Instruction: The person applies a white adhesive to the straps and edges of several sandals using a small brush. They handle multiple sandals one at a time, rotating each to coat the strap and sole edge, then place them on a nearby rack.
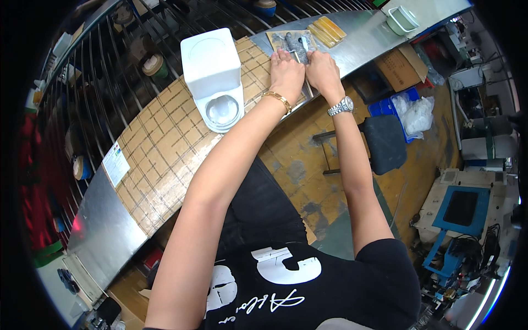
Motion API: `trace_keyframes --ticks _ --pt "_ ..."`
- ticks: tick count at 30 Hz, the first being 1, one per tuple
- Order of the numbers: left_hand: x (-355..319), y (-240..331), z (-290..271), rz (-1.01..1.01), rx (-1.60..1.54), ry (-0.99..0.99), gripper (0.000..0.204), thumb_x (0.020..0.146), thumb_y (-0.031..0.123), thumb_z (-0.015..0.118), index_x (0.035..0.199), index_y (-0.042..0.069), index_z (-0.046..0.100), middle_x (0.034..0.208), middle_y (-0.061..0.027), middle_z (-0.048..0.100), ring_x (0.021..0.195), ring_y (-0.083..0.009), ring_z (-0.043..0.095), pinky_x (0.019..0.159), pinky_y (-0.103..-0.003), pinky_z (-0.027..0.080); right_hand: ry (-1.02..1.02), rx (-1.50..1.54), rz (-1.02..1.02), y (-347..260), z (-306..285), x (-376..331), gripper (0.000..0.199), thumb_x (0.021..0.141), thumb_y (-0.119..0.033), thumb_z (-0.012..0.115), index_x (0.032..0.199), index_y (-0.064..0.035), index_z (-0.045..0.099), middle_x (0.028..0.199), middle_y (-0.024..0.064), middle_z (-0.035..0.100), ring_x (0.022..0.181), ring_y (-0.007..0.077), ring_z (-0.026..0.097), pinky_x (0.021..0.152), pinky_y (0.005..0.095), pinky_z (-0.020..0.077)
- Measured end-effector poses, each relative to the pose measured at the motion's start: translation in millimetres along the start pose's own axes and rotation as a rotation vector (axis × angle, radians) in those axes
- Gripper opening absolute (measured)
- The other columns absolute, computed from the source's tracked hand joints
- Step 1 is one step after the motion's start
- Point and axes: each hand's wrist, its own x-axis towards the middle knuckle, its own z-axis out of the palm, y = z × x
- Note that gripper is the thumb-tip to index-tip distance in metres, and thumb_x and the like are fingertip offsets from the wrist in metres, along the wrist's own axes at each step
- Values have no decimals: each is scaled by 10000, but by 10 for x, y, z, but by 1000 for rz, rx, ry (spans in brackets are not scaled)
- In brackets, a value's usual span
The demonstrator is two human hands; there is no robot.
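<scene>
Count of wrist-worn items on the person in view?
2: a gold bracelet at the wrist of the left hand, and a silver watch at the wrist of the right hand. No others show.

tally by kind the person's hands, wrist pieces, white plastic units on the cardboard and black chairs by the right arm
Hands: 2 (left hand, right hand)
Wrist pieces: 2 (bracelet, watch)
White plastic unit: 1
Black chair: 1
Total: 6
</scene>
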Motion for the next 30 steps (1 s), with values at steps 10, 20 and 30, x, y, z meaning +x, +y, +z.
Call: trace_keyframes --ticks 10,20,30 --pt "76 61 20 -24 83 -99 360 960 233 529 1204 57 727 1405 -266 561 1375 -443 461 1148 -547 313 -84 -22 27 3 -71 -136 216 829 -101 587 915 69 689 896 334 670 910 481 669 825 524 552" --pt "57 57 1 9 141 -70 298 934 206 571 1121 78 764 1336 -243 624 1340 -409 508 1131 -526 328 -97 -20 58 -68 -175 -249 209 830 -97 591 906 71 691 905 335 671 911 487 669 826 525 557" --pt "1 -11 58 50 115 26 273 883 95 583 1075 3 754 1353 -295 583 1309 -396 540 1119 -484 396 -224 14 21 196 -627 -289 353 791 -82 534 1069 -12 740 945 301 669 893 446 676 864 442 543"
